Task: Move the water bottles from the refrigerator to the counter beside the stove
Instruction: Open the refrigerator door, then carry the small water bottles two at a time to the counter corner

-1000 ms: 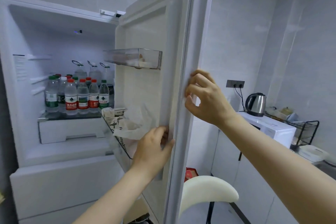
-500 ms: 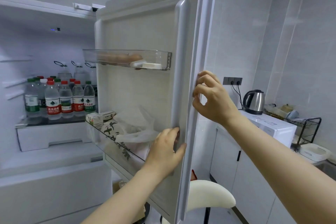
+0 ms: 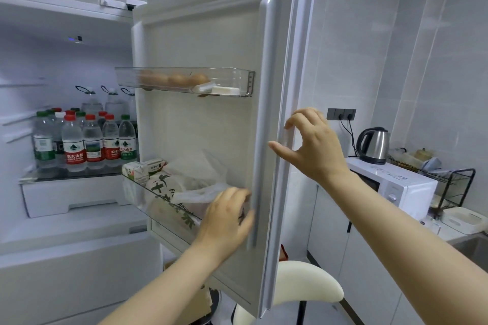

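At the edge of the open refrigerator door (image 3: 211, 34), fingers of the right hand (image 3: 315, 149) grasp it; fingers of the left hand (image 3: 224, 219), released, press its inner ridge.

Pale grey wall tiles (image 3: 369, 34) are catching even light. A kettle (image 3: 373, 144) is standing on a white microwave (image 3: 401, 187), its cord (image 3: 350, 134) running up to a dark wall socket (image 3: 341, 114). A black wire rack (image 3: 459, 179) is sitting just beside, and a cream stool (image 3: 303, 282) is standing before white cabinets (image 3: 330, 232).
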Demonstrator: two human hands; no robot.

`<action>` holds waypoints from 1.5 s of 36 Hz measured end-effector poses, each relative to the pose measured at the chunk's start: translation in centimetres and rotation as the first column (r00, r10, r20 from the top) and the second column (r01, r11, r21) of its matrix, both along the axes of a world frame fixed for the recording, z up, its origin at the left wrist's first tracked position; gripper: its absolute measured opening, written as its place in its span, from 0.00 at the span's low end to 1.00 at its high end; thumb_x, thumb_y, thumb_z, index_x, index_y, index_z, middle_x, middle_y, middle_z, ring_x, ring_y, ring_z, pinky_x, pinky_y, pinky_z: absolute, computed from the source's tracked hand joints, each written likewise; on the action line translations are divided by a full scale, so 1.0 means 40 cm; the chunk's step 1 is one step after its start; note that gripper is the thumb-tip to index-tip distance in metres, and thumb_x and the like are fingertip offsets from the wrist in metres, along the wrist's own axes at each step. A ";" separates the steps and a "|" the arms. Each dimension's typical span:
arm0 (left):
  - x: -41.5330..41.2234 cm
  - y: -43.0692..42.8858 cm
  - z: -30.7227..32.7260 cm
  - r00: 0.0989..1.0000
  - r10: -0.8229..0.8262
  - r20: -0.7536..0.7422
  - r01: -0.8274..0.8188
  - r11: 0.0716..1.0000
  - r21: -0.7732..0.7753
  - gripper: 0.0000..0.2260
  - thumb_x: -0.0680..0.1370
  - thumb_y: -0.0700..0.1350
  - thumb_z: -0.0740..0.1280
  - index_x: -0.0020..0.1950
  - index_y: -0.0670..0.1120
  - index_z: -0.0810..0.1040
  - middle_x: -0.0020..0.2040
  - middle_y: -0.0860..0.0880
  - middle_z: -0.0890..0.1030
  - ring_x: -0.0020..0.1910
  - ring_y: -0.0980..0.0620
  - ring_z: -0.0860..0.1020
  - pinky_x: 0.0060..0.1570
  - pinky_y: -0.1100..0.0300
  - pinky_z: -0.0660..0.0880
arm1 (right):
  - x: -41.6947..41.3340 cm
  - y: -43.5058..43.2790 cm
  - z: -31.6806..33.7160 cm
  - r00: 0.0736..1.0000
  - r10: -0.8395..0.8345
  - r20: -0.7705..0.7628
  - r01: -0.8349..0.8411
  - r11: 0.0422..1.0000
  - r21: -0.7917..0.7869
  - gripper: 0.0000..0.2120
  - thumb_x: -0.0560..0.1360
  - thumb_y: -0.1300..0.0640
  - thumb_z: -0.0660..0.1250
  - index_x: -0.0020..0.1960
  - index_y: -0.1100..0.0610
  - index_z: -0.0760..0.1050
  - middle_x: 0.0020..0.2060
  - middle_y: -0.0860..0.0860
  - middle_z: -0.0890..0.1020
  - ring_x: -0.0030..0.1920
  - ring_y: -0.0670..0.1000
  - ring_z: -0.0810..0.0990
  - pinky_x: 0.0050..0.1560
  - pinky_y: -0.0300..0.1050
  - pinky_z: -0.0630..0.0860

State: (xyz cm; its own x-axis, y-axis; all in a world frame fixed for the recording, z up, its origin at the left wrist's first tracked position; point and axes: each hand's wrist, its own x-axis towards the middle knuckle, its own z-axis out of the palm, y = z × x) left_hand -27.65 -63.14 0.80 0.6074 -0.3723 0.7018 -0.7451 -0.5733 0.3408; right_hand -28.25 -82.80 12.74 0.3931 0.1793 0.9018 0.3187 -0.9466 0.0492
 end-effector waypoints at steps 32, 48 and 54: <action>0.011 0.049 -0.035 0.998 0.026 -0.063 -0.024 0.999 0.023 0.12 0.77 0.47 0.67 0.58 0.42 0.79 0.55 0.49 0.77 0.57 0.53 0.72 0.55 0.69 0.62 | -0.018 0.070 -0.038 0.998 -0.071 0.000 0.069 0.972 0.224 0.19 0.71 0.50 0.73 0.54 0.59 0.72 0.50 0.53 0.75 0.49 0.55 0.76 0.38 0.47 0.72; 0.006 0.517 0.013 0.990 0.124 -0.065 -0.131 0.985 -0.113 0.09 0.76 0.44 0.68 0.56 0.48 0.80 0.52 0.57 0.75 0.51 0.61 0.72 0.48 0.79 0.64 | -0.007 0.516 -0.109 0.972 0.169 -0.162 -0.150 0.981 0.125 0.11 0.73 0.54 0.71 0.51 0.57 0.75 0.43 0.48 0.78 0.40 0.44 0.72 0.41 0.44 0.77; 0.047 0.785 0.017 0.975 0.198 -0.096 -0.207 0.974 -0.094 0.09 0.76 0.44 0.68 0.56 0.47 0.79 0.52 0.56 0.76 0.50 0.60 0.73 0.50 0.75 0.66 | 0.059 0.764 -0.153 0.945 0.217 -0.244 -0.176 0.968 0.180 0.07 0.74 0.55 0.70 0.49 0.56 0.76 0.41 0.45 0.75 0.41 0.46 0.73 0.42 0.41 0.70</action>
